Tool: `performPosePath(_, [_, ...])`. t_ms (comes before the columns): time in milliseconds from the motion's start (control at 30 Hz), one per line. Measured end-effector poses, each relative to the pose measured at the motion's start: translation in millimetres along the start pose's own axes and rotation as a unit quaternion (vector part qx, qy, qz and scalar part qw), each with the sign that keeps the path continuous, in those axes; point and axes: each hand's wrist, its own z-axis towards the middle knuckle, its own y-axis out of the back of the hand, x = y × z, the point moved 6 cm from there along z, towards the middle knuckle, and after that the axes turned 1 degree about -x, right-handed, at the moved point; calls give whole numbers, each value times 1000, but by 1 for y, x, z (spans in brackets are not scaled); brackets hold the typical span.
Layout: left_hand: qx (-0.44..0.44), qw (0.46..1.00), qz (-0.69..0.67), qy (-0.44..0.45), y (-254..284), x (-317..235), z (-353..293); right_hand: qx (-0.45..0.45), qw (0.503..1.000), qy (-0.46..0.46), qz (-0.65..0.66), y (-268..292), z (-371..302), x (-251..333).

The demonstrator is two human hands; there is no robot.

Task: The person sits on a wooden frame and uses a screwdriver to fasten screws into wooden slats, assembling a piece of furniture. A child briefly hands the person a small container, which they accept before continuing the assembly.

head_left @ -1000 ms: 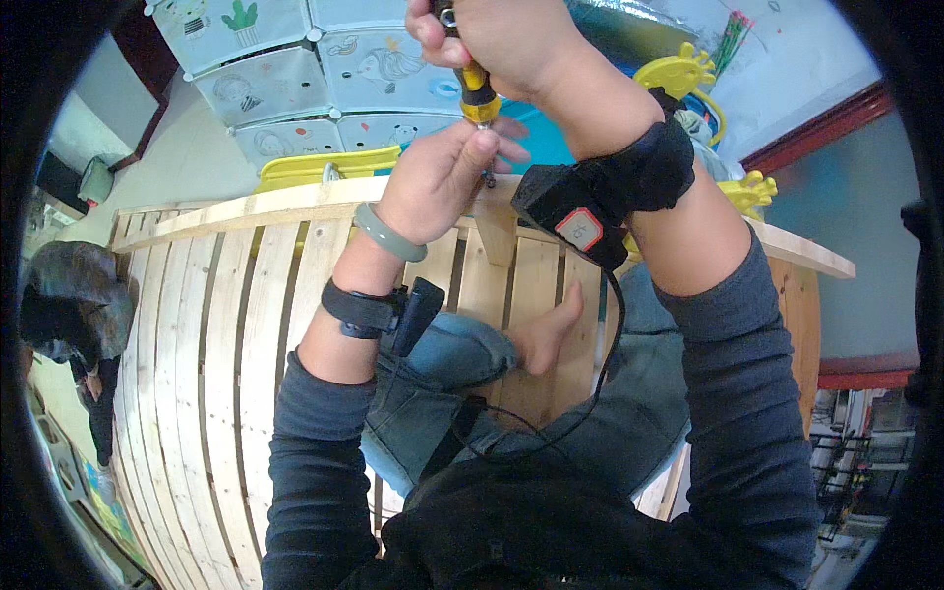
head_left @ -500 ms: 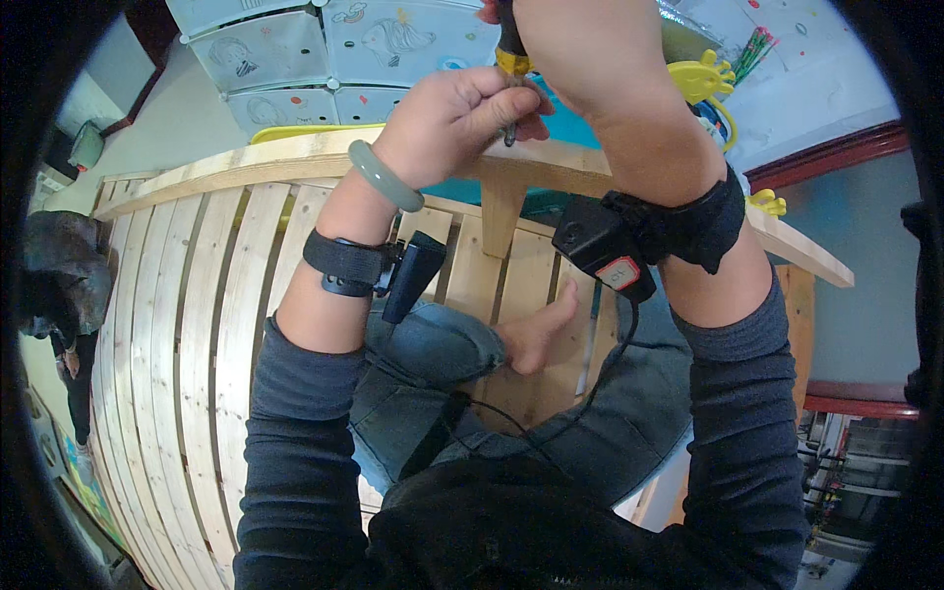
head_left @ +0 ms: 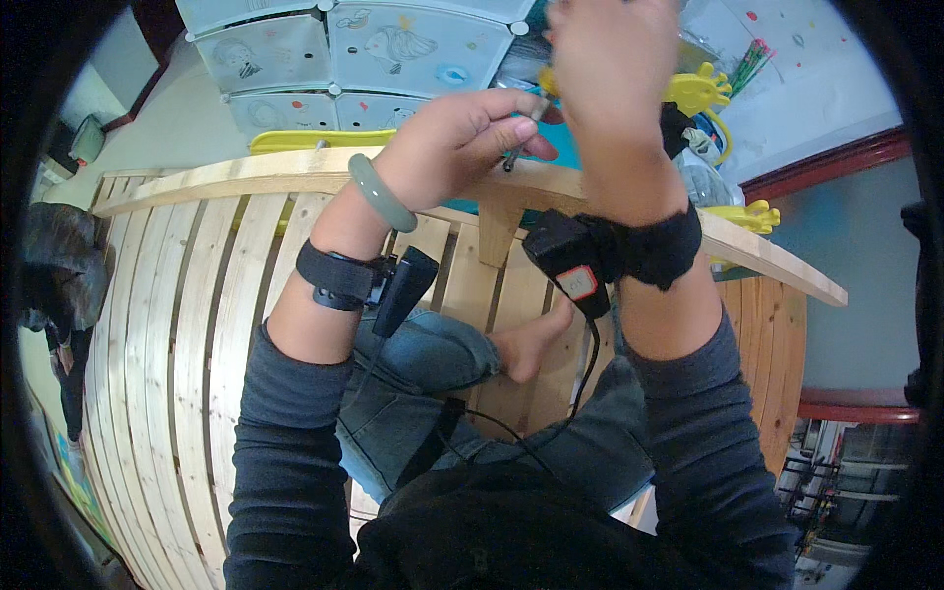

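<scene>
A screwdriver with a yellow band on its handle slants down to the left, its metal shaft ending just over the curved wooden rail. My left hand is closed, thumb and fingers pinching the shaft. Around the handle is my right hand, closed and partly cut off by the top edge; it hides most of the handle. Below the rail stands a short wooden block, joined to its underside. Whether the tip meets a screw cannot be made out.
I sit on a slatted wooden platform. Beyond the rail are white drawers, a yellow-edged item and yellow hand-shaped pieces. A person stands at the far left. A cable hangs from my right wrist device.
My right hand and forearm have swung left, and the screwdriver has tilted, its handle leaning further right. The shaft's tip sits slightly lower; my left hand has shifted a little downward.
</scene>
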Motion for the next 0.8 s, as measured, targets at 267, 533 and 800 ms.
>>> performPosePath(267, [59, 991, -119, -5, 0, 7, 10, 10, 986, 167, -7, 10, -11, 16])
performPosePath(533, [22, 986, -167, -6, 19, 16, 6, 105, 981, 156, 38, -22, -14, 18])
performPosePath(800, [11, 981, -193, -6, 14, 16, 7, 175, 980, -7, 91, -35, -3, -5])
